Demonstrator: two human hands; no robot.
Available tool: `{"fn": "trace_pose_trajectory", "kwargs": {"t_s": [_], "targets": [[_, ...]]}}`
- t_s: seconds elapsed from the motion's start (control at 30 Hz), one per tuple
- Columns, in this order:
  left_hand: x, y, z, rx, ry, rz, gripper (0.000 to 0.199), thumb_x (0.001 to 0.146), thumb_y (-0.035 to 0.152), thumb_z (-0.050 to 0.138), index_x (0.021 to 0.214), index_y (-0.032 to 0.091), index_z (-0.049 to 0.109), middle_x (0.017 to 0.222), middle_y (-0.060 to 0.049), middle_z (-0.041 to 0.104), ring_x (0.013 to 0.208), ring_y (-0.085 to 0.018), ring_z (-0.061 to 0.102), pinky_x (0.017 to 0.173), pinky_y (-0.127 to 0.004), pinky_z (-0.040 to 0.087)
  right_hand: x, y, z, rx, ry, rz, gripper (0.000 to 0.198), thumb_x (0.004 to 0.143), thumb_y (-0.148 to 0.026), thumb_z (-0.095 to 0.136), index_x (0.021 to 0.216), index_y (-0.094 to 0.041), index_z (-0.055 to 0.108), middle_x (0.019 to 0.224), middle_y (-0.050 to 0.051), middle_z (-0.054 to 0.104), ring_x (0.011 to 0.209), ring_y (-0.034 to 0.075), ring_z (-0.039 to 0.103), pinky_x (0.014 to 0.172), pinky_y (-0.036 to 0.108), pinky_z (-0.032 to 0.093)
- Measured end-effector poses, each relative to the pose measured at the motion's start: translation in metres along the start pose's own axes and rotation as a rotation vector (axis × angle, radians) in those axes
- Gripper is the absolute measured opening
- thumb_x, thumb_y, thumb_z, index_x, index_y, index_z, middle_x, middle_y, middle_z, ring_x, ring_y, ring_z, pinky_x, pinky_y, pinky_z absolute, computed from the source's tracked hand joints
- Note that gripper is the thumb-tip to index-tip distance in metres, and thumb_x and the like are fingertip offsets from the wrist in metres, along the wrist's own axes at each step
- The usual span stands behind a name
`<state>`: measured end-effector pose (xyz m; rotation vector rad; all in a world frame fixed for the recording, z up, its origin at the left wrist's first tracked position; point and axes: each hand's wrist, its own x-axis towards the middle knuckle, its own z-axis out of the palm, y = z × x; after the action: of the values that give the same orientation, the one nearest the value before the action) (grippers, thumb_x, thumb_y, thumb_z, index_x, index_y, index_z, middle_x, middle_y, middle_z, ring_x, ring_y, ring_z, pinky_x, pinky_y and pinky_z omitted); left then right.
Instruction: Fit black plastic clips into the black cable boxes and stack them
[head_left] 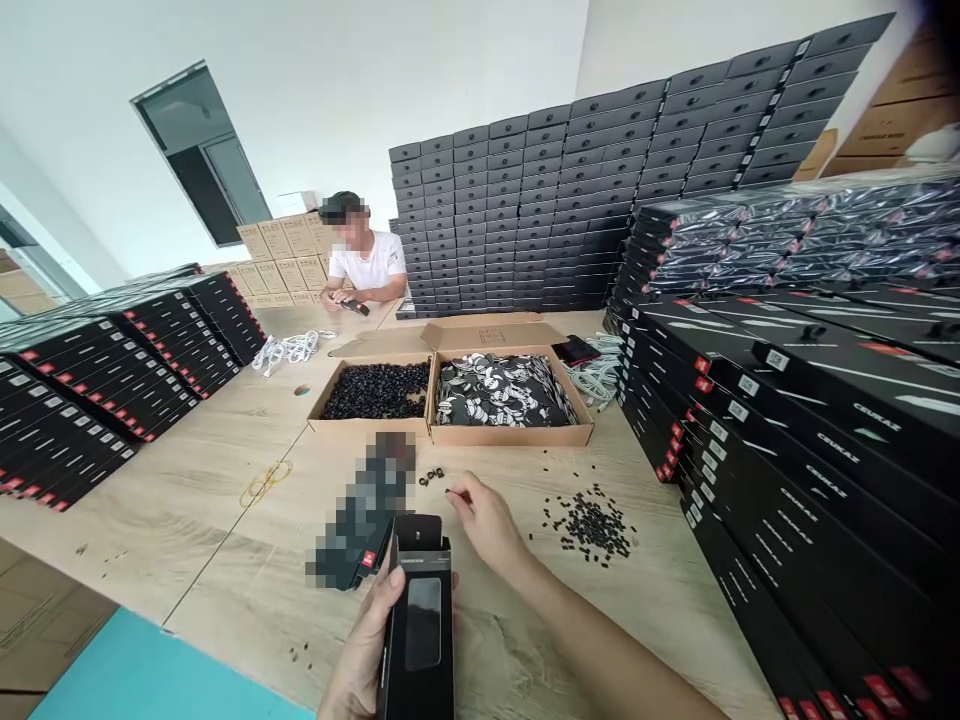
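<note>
My left hand [367,640] is wrapped round a long black product box [420,630] with a clear window on its front and its top flap standing up. My right hand [484,515] reaches just beyond the box, thumb and forefinger pinched on a small black piece [448,491]. A few black ring-shaped clips [431,477] lie on the table by those fingertips. Left of the box in my grip lies another black box [367,558], partly blurred, with a red label. To the right of my right hand spreads a loose pile of small black pieces [596,525].
A cardboard carton [371,425] of black rings adjoins a carton [510,435] of black-and-white pieces. Stacks of black boxes [795,500] line the right, more [105,370] the left. White cables [289,350] and yellow rubber bands [266,483] lie on the table [232,570]. Opposite sits a person [367,262].
</note>
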<state>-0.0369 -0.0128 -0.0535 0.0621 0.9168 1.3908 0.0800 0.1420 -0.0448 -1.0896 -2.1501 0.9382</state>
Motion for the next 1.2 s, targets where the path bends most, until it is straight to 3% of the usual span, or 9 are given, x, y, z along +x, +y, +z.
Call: {"fn": "trace_pose_trajectory", "kwargs": {"t_s": [0.13,0.27,0.5,0.63,0.8,0.9,1.07,1.2], "targets": [[0.003,-0.002,0.023,0.106,-0.119,0.113,0.062,0.079,0.033,0.076,0.135,0.02,0.052,0.104,-0.01,0.076,0.094,-0.026,0.072,0.088,-0.036,0.053,-0.036,-0.016,-0.045,0.197,-0.018,-0.033,0.014,0.093,-0.028,0.048,0.087,-0.021,0.059,0.084,0.001,0.066,0.082,0.017,0.061,0.074,0.028,0.048],[0.002,-0.004,0.049,0.194,-0.226,0.141,0.052,0.076,0.032,0.08,0.123,0.022,0.06,0.109,-0.007,0.074,0.104,-0.026,0.068,0.092,-0.033,0.049,-0.061,-0.03,-0.067,0.405,0.043,0.019,0.004,0.085,-0.022,0.054,0.082,-0.021,0.052,0.078,-0.001,0.058,0.077,0.016,0.056,0.071,0.027,0.044],[0.0,-0.012,0.066,0.315,-0.355,0.149,0.05,0.075,0.034,0.081,0.117,0.024,0.057,0.101,-0.004,0.072,0.087,-0.017,0.066,0.076,-0.025,0.045,-0.068,-0.029,-0.075,0.471,0.031,0.097,0.011,0.079,-0.021,0.055,0.075,-0.021,0.044,0.072,-0.003,0.054,0.071,0.015,0.05,0.067,0.027,0.04],[0.001,-0.014,0.068,0.425,-0.373,0.19,0.042,0.077,0.037,0.078,0.112,0.024,0.059,0.102,-0.003,0.07,0.09,-0.017,0.063,0.077,-0.024,0.043,-0.068,-0.026,-0.074,0.493,0.032,0.132,0.012,0.077,-0.022,0.054,0.074,-0.022,0.042,0.07,-0.003,0.053,0.068,0.015,0.049,0.064,0.026,0.039],[0.003,-0.02,0.066,0.583,-0.429,0.271,0.034,0.079,0.039,0.076,0.104,0.022,0.062,0.097,-0.003,0.069,0.086,-0.016,0.059,0.077,-0.025,0.041,-0.075,-0.029,-0.068,0.244,0.16,0.159,0.016,0.069,-0.008,0.048,0.069,-0.022,0.041,0.067,-0.002,0.05,0.072,0.018,0.049,0.066,0.028,0.038],[0.006,-0.024,0.061,0.579,-0.418,0.265,0.04,0.077,0.04,0.077,0.108,0.022,0.06,0.101,-0.005,0.07,0.086,-0.017,0.061,0.078,-0.026,0.042,-0.078,-0.031,-0.073,0.176,0.148,0.144,0.017,0.071,-0.004,0.048,0.071,-0.021,0.047,0.074,0.0,0.056,0.082,0.02,0.054,0.072,0.029,0.04],[0.009,-0.022,0.06,0.517,-0.363,0.202,0.042,0.074,0.044,0.079,0.105,0.025,0.059,0.102,-0.004,0.073,0.096,-0.022,0.066,0.079,-0.027,0.045,-0.078,-0.027,-0.094,0.494,-0.082,0.119,0.01,0.077,-0.011,0.059,0.082,-0.019,0.064,0.084,0.001,0.068,0.08,0.017,0.061,0.075,0.028,0.045],[0.011,-0.02,0.066,0.537,-0.402,0.16,0.051,0.065,0.047,0.085,0.103,0.025,0.06,0.097,-0.005,0.074,0.099,-0.027,0.067,0.08,-0.031,0.048,-0.082,-0.022,-0.097,0.405,0.07,0.2,0.009,0.073,-0.012,0.07,0.069,-0.019,0.07,0.072,-0.001,0.067,0.084,0.019,0.059,0.082,0.03,0.042]]}}
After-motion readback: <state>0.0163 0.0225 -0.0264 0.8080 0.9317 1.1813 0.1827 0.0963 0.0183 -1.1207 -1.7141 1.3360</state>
